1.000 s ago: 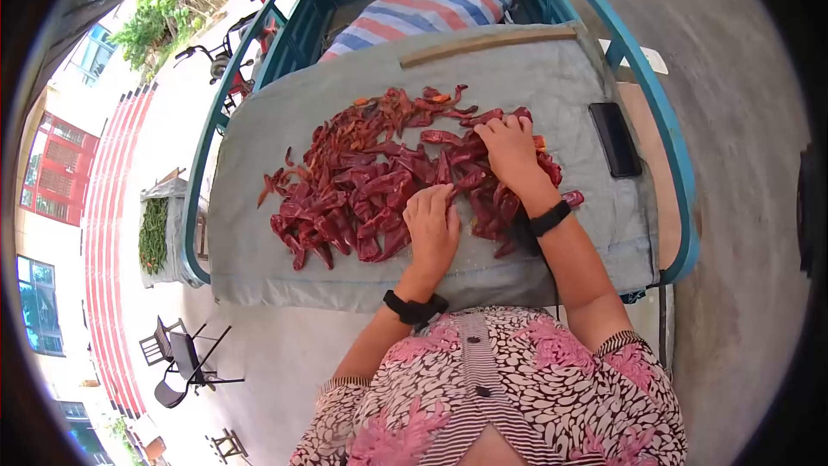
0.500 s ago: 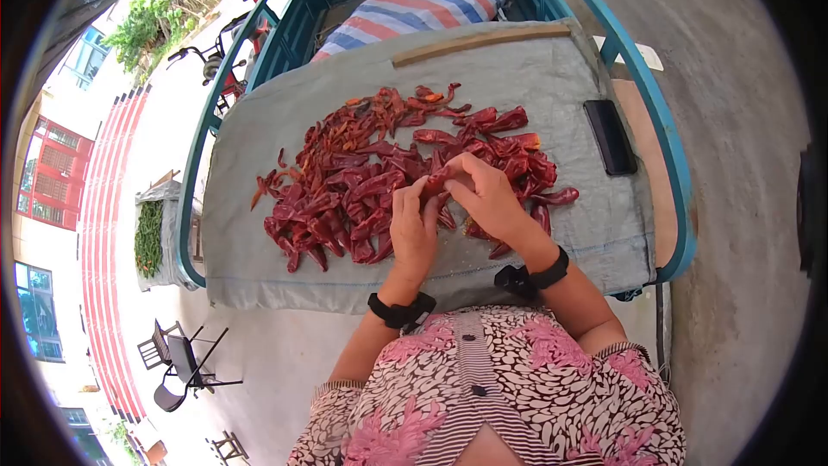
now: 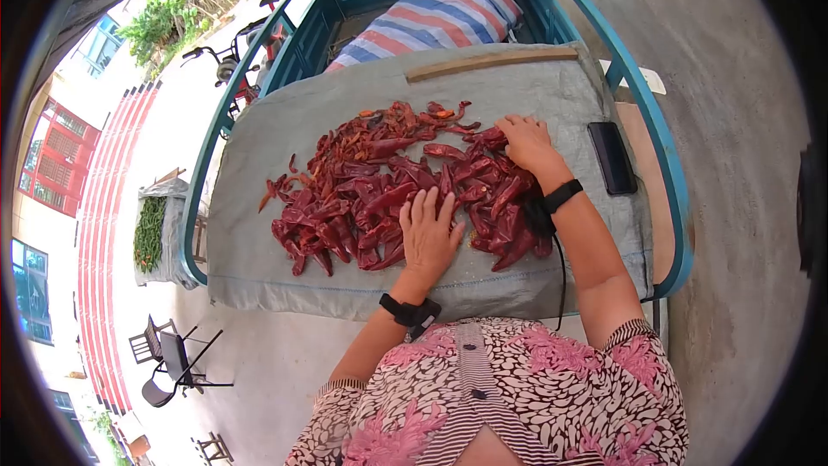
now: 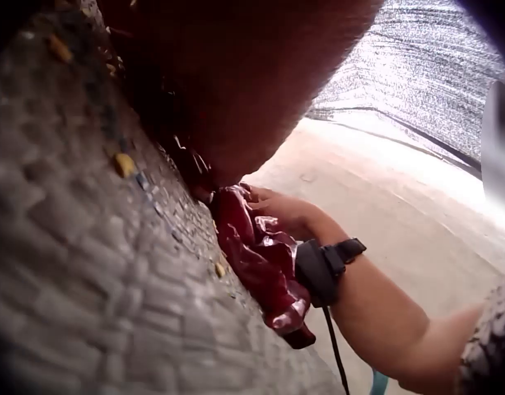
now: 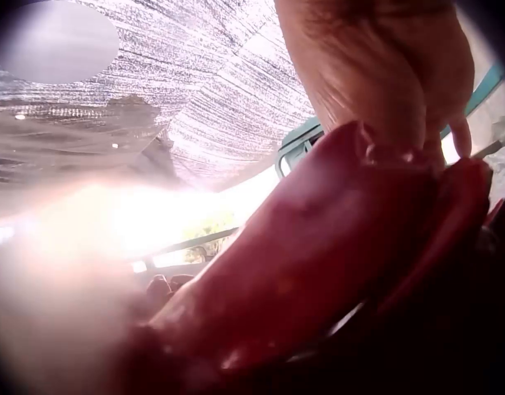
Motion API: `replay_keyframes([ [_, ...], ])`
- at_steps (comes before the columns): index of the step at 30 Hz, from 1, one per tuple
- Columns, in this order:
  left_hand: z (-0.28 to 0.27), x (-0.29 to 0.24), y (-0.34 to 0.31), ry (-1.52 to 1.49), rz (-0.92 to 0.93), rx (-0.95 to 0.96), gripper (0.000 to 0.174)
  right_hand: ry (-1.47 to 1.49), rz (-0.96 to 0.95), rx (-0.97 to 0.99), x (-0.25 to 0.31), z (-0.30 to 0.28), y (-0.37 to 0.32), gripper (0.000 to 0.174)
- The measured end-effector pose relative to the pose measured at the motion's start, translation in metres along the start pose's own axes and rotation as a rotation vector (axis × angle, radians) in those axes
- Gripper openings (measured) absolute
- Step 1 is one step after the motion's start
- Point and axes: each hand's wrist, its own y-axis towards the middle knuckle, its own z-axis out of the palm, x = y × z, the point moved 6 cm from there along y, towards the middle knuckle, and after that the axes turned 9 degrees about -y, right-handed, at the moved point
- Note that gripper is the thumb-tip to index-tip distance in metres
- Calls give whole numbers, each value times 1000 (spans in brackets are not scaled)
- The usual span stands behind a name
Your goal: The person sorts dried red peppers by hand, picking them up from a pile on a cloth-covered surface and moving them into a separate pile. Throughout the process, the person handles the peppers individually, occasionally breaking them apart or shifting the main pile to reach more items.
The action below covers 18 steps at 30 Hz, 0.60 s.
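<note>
Dried red peppers [image 3: 345, 198] lie heaped on a grey woven sheet [image 3: 285, 289] in the head view. The left hand [image 3: 429, 237] rests, fingers spread, on the near edge of the heap. Farther up and to the right, the right hand [image 3: 528, 145] lies over the peppers at the heap's right end, its fingers fairly straight. In the right wrist view a large red pepper [image 5: 293, 255] is close to the lens, below the right hand [image 5: 384, 74]. The left wrist view shows peppers [image 4: 256, 263] beside the right hand [image 4: 277, 206]; the left hand [image 4: 228, 74] is dark there.
A black phone [image 3: 612, 158] lies on the sheet's right side, and a wooden strip [image 3: 492, 62] along its far edge. Teal cart rails [image 3: 660, 147] flank the sheet. Behind is a striped bag [image 3: 431, 17]. Chairs [image 3: 177, 358] stand on the ground at left.
Half a second ago both hands met over a pepper near the heap's middle. They are now apart, the right hand moved up and right, the left hand's fingers spread on the peppers.
</note>
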Motion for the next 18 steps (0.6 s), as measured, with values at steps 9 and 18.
replay_keyframes([
  [9,12,15,-4,-104,-21,43,44,-16,-60,137,3,14,10,29],
  [18,4,21,-4,-232,-13,9,49,228,-35,-218,43,-101,-36,18],
])
